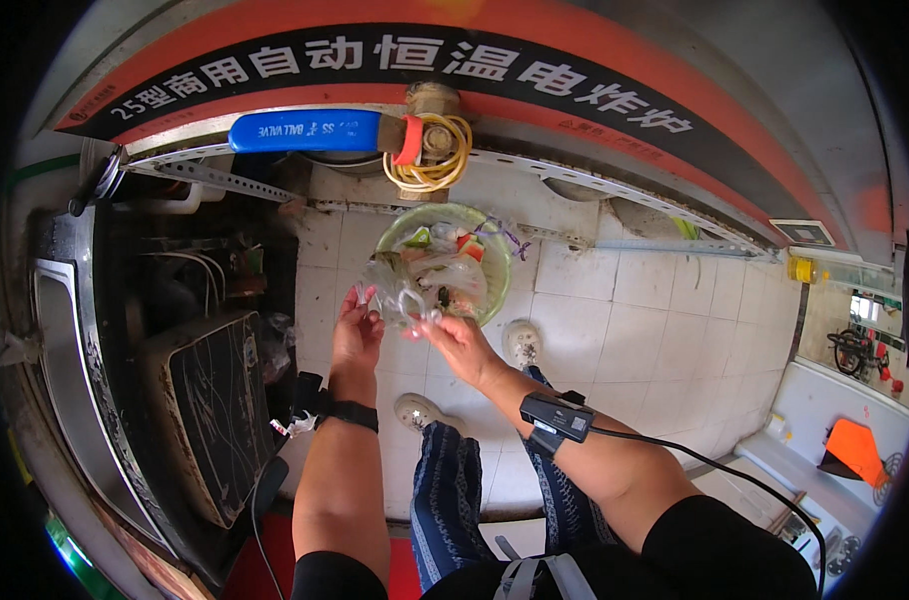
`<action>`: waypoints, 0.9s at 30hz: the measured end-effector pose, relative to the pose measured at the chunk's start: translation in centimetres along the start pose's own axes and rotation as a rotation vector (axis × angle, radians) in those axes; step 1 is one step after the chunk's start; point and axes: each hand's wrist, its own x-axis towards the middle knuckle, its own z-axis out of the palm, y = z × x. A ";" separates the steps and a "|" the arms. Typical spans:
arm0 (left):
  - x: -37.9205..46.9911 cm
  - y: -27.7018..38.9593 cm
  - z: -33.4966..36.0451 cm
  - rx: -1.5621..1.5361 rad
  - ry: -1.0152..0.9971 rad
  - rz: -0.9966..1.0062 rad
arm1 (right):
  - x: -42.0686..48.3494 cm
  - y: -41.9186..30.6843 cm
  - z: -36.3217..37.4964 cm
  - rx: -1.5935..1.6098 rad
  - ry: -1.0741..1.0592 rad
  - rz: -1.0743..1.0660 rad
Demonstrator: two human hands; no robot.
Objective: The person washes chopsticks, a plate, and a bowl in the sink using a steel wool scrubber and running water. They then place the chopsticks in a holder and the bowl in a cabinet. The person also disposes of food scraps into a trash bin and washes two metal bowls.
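Note:
A clear plastic bag [396,296] is stretched between my two hands, above the near left part of a round green waste basket [502,289]. My left hand [358,322] pinches the bag's left edge with its fingertips. At the bag's lower right, my right hand [458,337] grips another edge of it. Something dark or greenish shows through the bag; whether it lies inside or behind cannot be told. The basket holds crumpled plastic bags, a red and green piece [470,246] and other scraps.
A blue ball valve handle [304,131] with coiled yellow tubing [427,180] juts out under the red fryer panel [574,45]. A perforated metal rail [612,187] runs below. A dark scratched appliance [214,420] stands left. My feet in light clogs [418,412] are on the white tiled floor [634,337].

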 end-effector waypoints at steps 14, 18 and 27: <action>-0.2 -0.4 3.8 0.540 -0.110 0.145 | -5.1 5.3 -6.1 -0.734 -0.362 -0.109; -0.5 -1.6 4.5 0.739 -0.370 0.196 | -3.8 3.8 -4.1 -0.746 -0.450 -0.090; -2.6 -0.6 2.5 0.935 -0.518 0.336 | 1.8 1.3 0.6 -0.631 -0.140 -0.316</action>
